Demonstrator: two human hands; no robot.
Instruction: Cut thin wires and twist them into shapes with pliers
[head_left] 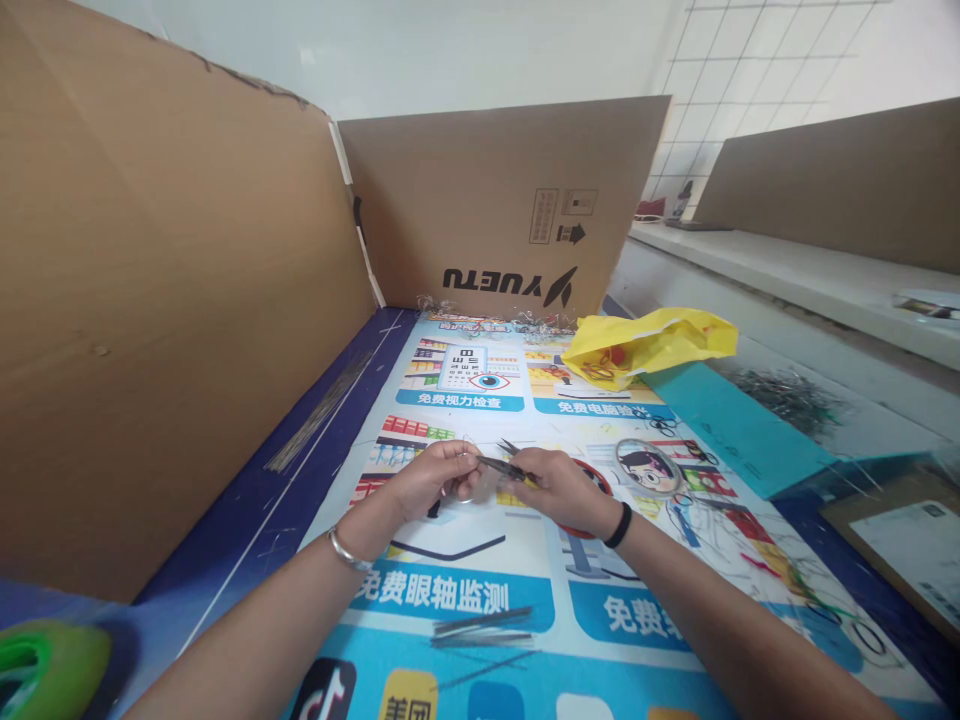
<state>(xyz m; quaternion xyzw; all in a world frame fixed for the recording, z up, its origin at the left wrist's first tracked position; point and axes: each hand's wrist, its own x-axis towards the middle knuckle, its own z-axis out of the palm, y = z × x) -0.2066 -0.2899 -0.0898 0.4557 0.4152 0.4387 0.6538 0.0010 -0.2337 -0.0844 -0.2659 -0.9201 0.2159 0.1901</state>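
Observation:
My left hand (442, 475) is over the printed mat with its fingers pinched together. Something thin, perhaps wire, seems to be at its fingertips, but it is too small to make out. Facing it, my right hand (562, 490) grips dark, pointed pliers (507, 466) whose two slim jaws are spread apart. One jaw tip reaches the left fingertips. Most of the handle is hidden in the palm. A bundle of thin grey wires (482, 628) lies on the mat between my forearms.
Cardboard panels (495, 200) wall the left and back. Longer wires (319, 415) lie along the left. At right are a yellow bag (660, 340), a turquoise box (739, 430), a wire heap (787, 400) and a round picture piece (647, 467). A green tape roll (52, 665) sits front left.

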